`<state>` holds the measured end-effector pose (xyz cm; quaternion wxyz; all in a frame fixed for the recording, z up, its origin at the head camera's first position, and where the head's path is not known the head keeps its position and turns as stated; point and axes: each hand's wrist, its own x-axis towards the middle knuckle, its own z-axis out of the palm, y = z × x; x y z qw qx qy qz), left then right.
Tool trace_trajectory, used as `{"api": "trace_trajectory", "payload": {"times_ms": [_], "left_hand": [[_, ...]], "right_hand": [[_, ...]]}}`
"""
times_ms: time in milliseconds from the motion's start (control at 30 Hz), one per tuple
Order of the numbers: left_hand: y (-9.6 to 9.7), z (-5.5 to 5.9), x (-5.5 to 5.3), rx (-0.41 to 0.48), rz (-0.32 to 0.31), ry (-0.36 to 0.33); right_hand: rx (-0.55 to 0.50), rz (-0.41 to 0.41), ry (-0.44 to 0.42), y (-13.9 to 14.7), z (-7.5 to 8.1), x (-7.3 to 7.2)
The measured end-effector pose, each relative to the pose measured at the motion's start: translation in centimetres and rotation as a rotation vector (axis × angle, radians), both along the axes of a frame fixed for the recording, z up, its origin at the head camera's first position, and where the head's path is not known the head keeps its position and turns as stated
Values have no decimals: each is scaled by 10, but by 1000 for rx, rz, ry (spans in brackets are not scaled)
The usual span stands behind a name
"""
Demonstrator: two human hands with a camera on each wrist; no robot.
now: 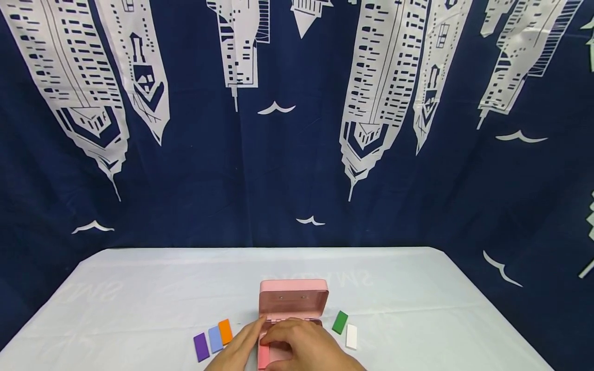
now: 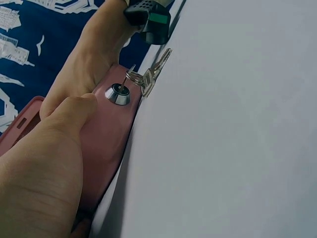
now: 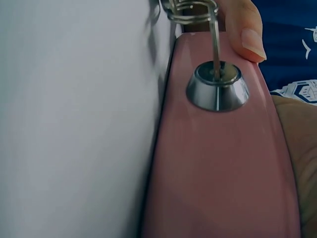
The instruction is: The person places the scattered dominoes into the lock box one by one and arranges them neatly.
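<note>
Box: pink box point(image 3: 223, 171), on the table point(image 1: 139, 293) at the near edge of the head view, centred; lid point(image 1: 294, 285) raised and tilted back at the far side.
Left hand point(image 1: 238, 350): fingers extended along the left side of the box, thumb resting at the front rim; touches the box.
Right hand point(image 1: 308, 348): reaches into the box, fingers bent downward; whether the fingertips hold anything cannot be told.
Pink strip point(image 1: 263, 355): inside left edge of the box, below the right fingertips; wall or separate piece cannot be told.
Lock point(image 3: 218, 96): round, metal, on the front wall; one key point(image 3: 215, 47) inserted, ring and further keys point(image 2: 151, 79) hanging from it.
Blocks, left of box: purple block point(image 1: 201, 347), light blue block point(image 1: 215, 339) and orange block point(image 1: 225, 332), flat in a slanting row.
Blocks, right of box: green block point(image 1: 340, 322) and white block point(image 1: 351, 337), flat, near each other.
Backdrop: dark blue cloth point(image 1: 297, 154) printed with white buildings, upside down.
</note>
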<state>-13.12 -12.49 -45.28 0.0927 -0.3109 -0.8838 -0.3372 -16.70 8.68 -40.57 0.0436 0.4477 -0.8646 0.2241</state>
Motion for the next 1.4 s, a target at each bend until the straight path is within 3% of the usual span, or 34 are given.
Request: {"api": "trace_trajectory", "payload": {"times_ms": [367,600,900,1133,1267,1400], "left_hand": [[0,-1,0,-3,6,8],[1,-2,-3,15,-22,23],[2,-4,-1,26,-5,4],[4,-15,-3,50,24,161],[6,-16,-2,47,49,181],[7,-14,-3,40,65,136]], "right_hand": [[5,-31,-12,-1,-1,0],[-2,-20,7,2,-2,0],[-12,-9,7,1,-2,0],[-57,18,20,4,-2,0],[-74,43,51,7,-1,0],[-80,69,76,11,2,0]]}}
